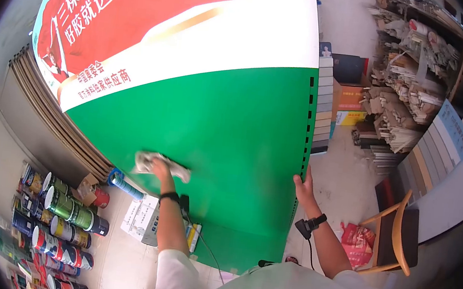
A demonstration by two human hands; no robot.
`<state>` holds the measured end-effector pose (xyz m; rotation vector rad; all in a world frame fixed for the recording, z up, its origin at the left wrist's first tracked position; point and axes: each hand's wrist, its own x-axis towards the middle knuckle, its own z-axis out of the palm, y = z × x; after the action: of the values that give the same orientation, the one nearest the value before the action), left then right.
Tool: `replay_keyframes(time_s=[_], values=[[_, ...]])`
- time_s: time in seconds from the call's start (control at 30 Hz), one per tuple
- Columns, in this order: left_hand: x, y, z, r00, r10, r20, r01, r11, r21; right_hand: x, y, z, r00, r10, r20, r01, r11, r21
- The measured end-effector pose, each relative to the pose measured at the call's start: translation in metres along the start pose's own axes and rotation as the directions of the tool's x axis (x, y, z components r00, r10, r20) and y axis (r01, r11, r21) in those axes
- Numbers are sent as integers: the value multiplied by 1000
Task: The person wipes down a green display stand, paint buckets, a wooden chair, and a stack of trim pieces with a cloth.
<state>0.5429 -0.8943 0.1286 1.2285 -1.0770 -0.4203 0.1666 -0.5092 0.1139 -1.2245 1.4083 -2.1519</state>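
In front of me stands a large display panel (228,127), green below, with a white and red printed area above. My left hand (159,166) is closed on a pale cloth (144,162) pressed against the lower left of the green surface; hand and cloth are slightly blurred. My right hand (306,188) rests at the panel's right edge, thumb toward the green face and a finger pointing up along the side; part of it lies behind the edge. Black bands with cables sit on both wrists.
Paint cans (76,210) are stacked at lower left, near brown boards (58,108) leaning on the wall. A white carton (142,219) stands below the panel. On the right are a wooden chair (398,237), a red bag (357,245) and shelves of wrapped strips (404,78).
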Motion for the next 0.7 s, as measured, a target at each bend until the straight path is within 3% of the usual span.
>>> replay_keyframes(time_s=[0.07,0.1,0.13,0.2,0.23,0.33,0.4,0.5,0.6,0.67,0.7], values=[[0,-142,-3,986,24,162,-61,972,226,3,2,-1,999,-33,-9,32,999,-18],[-70,-60,-16,980,157,119,-182,953,243,1,4,1,999,-44,-18,43,999,-25],[-68,-91,-15,909,-238,341,224,971,81,3,4,5,996,-85,-26,84,996,-34],[-101,-110,-13,979,19,202,-106,895,432,4,-4,4,992,-127,-24,125,989,-77],[-105,-93,-20,978,47,202,-124,912,391,3,-2,0,997,-82,-10,82,995,-61],[-59,37,-27,983,69,168,-114,954,278,1,5,-2,1000,-21,4,21,998,-63],[-27,109,-26,966,238,102,-249,962,114,4,10,-3,1000,-27,-2,27,997,-77],[-13,205,-23,886,440,149,-429,898,-98,2,14,-1,999,-41,-17,39,997,-72],[-63,288,-15,807,554,203,-502,826,-256,0,9,1,1000,-23,-14,23,999,-42],[-113,323,-8,461,838,293,-870,491,-35,3,9,1,1000,-21,-14,21,999,-29],[-138,314,4,366,863,350,-900,424,-104,6,5,1,1000,-19,2,19,1000,-19]])
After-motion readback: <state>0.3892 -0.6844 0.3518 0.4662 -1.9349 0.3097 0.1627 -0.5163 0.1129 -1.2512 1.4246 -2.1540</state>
